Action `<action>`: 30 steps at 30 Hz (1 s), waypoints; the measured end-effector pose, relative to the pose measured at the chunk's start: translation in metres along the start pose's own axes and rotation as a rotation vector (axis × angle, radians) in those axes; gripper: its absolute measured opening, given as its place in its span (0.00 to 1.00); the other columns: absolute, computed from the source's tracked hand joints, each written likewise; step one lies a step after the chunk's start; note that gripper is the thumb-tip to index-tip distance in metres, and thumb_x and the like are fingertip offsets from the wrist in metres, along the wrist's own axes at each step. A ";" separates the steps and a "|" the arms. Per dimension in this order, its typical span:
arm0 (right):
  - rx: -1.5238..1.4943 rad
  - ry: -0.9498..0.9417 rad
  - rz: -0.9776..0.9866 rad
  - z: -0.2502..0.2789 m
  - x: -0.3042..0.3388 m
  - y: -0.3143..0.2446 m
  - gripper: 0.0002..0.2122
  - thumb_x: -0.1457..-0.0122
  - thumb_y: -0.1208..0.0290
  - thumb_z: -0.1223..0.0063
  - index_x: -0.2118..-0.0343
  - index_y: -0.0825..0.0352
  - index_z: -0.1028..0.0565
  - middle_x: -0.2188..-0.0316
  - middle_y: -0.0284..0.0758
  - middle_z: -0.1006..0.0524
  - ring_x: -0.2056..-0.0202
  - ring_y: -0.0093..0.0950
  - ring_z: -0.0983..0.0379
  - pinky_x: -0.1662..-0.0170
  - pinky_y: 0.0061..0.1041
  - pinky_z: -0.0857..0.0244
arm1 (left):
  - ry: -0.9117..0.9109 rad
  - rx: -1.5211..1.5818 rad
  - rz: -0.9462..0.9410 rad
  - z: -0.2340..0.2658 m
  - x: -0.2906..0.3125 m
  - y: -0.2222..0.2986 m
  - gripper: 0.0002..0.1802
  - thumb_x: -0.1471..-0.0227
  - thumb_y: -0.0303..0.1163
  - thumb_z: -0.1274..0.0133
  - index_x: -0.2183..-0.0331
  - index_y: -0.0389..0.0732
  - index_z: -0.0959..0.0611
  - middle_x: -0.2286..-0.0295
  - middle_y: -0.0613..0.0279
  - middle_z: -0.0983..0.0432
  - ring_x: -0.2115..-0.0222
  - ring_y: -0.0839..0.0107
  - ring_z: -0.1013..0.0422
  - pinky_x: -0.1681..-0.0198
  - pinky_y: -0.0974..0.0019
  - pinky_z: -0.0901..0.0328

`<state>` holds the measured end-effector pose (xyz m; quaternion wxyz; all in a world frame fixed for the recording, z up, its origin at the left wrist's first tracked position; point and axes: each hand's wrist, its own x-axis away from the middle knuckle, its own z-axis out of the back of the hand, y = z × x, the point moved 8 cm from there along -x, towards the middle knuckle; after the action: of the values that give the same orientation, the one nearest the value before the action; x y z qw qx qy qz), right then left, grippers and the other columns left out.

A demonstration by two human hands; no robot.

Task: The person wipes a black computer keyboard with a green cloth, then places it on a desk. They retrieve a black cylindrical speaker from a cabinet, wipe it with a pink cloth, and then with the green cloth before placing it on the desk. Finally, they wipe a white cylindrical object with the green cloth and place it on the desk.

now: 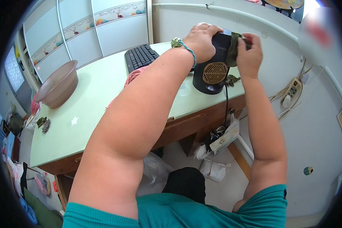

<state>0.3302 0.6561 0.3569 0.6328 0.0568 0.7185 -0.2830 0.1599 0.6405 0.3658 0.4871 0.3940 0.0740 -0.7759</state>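
Note:
Toward the far right of the desk stands a black rounded appliance with a gold hexagonal grille low on its front; its exact kind I cannot tell. My left hand grips its upper left side and top edge, with the fingers bent over it. A dark green cloth is pinched in my right hand and lies against the appliance's upper right side. Part of the cloth is hidden behind my fingers. A black cord runs down from the appliance over the desk's edge.
On the pale green desk are a black keyboard, a pinkish basin and a pink cloth, partly behind my left arm. A power strip hangs on the right wall. Bags and a white box sit below the desk.

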 end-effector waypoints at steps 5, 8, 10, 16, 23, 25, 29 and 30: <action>0.077 -0.220 0.479 -0.024 0.066 -0.046 0.06 0.48 0.82 0.51 0.68 0.66 0.27 0.70 0.40 0.29 0.65 0.42 0.29 0.63 0.38 0.32 | -0.104 -0.052 -0.010 -0.002 -0.007 0.003 0.37 0.56 0.18 0.53 0.42 0.49 0.30 0.40 0.51 0.39 0.35 0.52 0.52 0.32 0.58 0.54; 0.097 -0.588 0.421 -0.043 0.131 -0.043 0.06 0.48 0.82 0.48 0.68 0.65 0.26 0.69 0.38 0.28 0.68 0.41 0.27 0.65 0.36 0.31 | -0.078 -0.217 -0.029 0.000 0.001 -0.001 0.42 0.55 0.18 0.54 0.38 0.53 0.37 0.36 0.51 0.48 0.34 0.52 0.55 0.31 0.57 0.58; 0.026 -0.630 0.384 -0.041 0.158 -0.058 0.06 0.48 0.82 0.46 0.68 0.65 0.25 0.69 0.38 0.28 0.68 0.40 0.26 0.66 0.35 0.30 | 0.087 -0.335 -0.046 0.014 0.022 -0.005 0.45 0.55 0.18 0.53 0.36 0.55 0.41 0.35 0.50 0.51 0.34 0.52 0.55 0.30 0.56 0.60; -0.128 -0.450 0.132 0.027 0.185 -0.106 0.05 0.48 0.85 0.46 0.69 0.69 0.24 0.69 0.40 0.25 0.67 0.37 0.27 0.63 0.29 0.32 | 0.253 -0.027 -0.371 0.068 0.152 0.023 0.32 0.49 0.24 0.50 0.41 0.46 0.32 0.43 0.44 0.36 0.42 0.51 0.39 0.39 0.54 0.42; -0.542 -0.757 -0.060 0.012 0.284 -0.218 0.04 0.47 0.85 0.45 0.69 0.70 0.23 0.69 0.41 0.23 0.67 0.32 0.24 0.63 0.25 0.31 | -0.139 0.172 0.067 0.055 0.491 0.025 0.10 0.46 0.41 0.42 0.75 0.47 0.18 0.85 0.62 0.26 0.83 0.64 0.27 0.81 0.63 0.36; -0.607 -0.883 -0.003 -0.007 0.302 -0.251 0.04 0.46 0.84 0.44 0.69 0.70 0.22 0.70 0.40 0.22 0.68 0.31 0.23 0.65 0.24 0.29 | -0.253 0.017 0.341 0.040 0.578 -0.006 0.16 0.49 0.44 0.39 0.81 0.45 0.18 0.84 0.59 0.25 0.84 0.62 0.27 0.81 0.62 0.36; -0.612 -0.919 0.162 -0.060 0.280 -0.322 0.03 0.45 0.83 0.46 0.68 0.70 0.22 0.71 0.40 0.21 0.68 0.31 0.23 0.64 0.26 0.30 | -0.229 0.045 1.033 0.041 0.741 -0.067 0.13 0.44 0.42 0.44 0.64 0.42 0.19 0.78 0.51 0.22 0.77 0.53 0.26 0.73 0.53 0.32; -0.621 -0.887 0.214 -0.076 0.273 -0.340 0.04 0.45 0.83 0.46 0.68 0.70 0.22 0.71 0.40 0.21 0.67 0.31 0.23 0.63 0.27 0.31 | -0.196 -0.005 1.142 0.055 0.765 -0.075 0.16 0.44 0.41 0.45 0.58 0.42 0.21 0.75 0.50 0.21 0.76 0.52 0.25 0.71 0.52 0.32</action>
<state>0.0615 0.3332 0.2169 0.8872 -0.1847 0.4227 0.0113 -0.0954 0.1185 -0.1400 0.8340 0.2965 -0.1942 -0.4228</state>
